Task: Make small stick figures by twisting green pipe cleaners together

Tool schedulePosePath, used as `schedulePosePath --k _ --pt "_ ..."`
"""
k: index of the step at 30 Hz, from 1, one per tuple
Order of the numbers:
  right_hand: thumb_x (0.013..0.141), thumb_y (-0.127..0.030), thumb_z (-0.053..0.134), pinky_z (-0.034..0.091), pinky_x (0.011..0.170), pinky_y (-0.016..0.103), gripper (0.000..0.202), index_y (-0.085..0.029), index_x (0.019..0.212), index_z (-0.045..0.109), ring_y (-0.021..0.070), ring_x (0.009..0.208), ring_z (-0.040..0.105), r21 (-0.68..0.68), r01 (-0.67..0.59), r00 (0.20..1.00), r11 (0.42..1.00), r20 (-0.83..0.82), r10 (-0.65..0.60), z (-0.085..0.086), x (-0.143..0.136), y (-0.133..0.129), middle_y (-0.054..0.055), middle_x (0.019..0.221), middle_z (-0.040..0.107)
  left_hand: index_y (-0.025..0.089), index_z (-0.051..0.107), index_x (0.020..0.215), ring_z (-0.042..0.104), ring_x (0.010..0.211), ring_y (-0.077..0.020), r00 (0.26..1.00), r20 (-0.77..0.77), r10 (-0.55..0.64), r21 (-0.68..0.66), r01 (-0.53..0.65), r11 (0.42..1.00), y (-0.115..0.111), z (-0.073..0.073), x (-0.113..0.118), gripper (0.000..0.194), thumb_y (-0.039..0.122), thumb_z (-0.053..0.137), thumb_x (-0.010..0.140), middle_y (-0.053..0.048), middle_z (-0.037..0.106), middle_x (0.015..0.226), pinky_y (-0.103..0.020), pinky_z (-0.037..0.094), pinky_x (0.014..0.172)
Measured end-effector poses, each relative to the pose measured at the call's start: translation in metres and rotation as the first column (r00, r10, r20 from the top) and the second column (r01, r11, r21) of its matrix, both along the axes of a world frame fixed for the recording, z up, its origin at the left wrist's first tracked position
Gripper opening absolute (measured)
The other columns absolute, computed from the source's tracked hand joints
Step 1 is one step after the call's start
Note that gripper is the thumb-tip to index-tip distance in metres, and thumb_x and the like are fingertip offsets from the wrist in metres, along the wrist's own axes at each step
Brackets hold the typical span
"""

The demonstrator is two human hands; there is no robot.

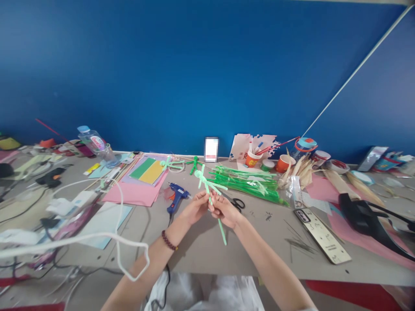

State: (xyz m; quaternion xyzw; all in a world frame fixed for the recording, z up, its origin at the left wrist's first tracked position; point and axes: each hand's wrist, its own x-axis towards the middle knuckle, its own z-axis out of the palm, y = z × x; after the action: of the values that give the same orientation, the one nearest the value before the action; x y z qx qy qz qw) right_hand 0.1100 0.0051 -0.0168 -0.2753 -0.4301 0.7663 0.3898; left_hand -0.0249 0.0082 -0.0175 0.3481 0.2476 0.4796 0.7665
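Observation:
Both my hands meet over the middle of the table, closed on a light green pipe-cleaner figure [201,176]. My left hand [198,207] pinches it from the left, and my right hand [224,210] grips it from the right. Its rounded head and several stems stick out above my fingers; one long stem hangs down below my right hand. The part between my fingertips is mostly hidden. A blue glue gun [177,196] lies just left of my left hand. Black-handled scissors [238,204] rest beyond my right hand, next to a pack of green pipe cleaners [251,183].
Behind my hands stand a small dark green figure [195,165] and a phone [211,149] against the blue partition. Coloured sheets [132,196] and a white cable [121,216] spread leftward. On the right are paper cups [285,163], cut wire stems [301,244] and a patterned phone [322,235].

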Motion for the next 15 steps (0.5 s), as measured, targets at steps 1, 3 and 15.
schedulePosePath --k 1,3,15 --pt "0.073 -0.048 0.065 0.014 0.039 0.019 0.036 -0.017 0.066 0.051 0.0041 0.041 0.024 0.056 0.058 0.996 0.997 0.065 -0.061 0.0 0.001 0.002 -0.004 0.054 0.049 0.015 0.065 0.081 0.055 0.06 -0.0128 0.999 -0.027 0.044 0.0 -0.044 0.999 0.002 -0.001 0.001 0.029 0.037 0.074 0.066 -0.003 0.06 0.068 -0.026 0.043 0.061" --pt "0.077 -0.049 0.06 0.022 0.04 0.02 0.035 -0.017 0.065 0.054 0.0058 0.042 0.031 0.242 0.18 0.946 0.953 0.224 -0.236 -0.001 0.002 0.005 -0.002 0.055 0.053 0.015 0.066 0.081 0.054 0.058 -0.0103 0.987 -0.082 0.137 0.002 -0.138 0.99 0.005 -0.005 0.003 0.026 0.035 0.074 0.066 -0.001 0.06 0.066 -0.023 0.041 0.059" --pt "0.092 -0.022 0.04 0.041 0.061 0.025 0.024 -0.018 0.086 0.063 0.0174 0.07 0.058 0.919 -0.156 0.434 0.361 0.392 -0.811 -0.01 0.006 0.002 0.007 0.074 0.063 0.016 0.067 0.061 0.055 0.067 -0.0138 0.958 -0.082 0.274 -0.068 -0.28 0.958 0.009 -0.004 0.003 0.021 0.028 0.081 0.052 -0.002 0.062 0.064 -0.026 0.042 0.065"
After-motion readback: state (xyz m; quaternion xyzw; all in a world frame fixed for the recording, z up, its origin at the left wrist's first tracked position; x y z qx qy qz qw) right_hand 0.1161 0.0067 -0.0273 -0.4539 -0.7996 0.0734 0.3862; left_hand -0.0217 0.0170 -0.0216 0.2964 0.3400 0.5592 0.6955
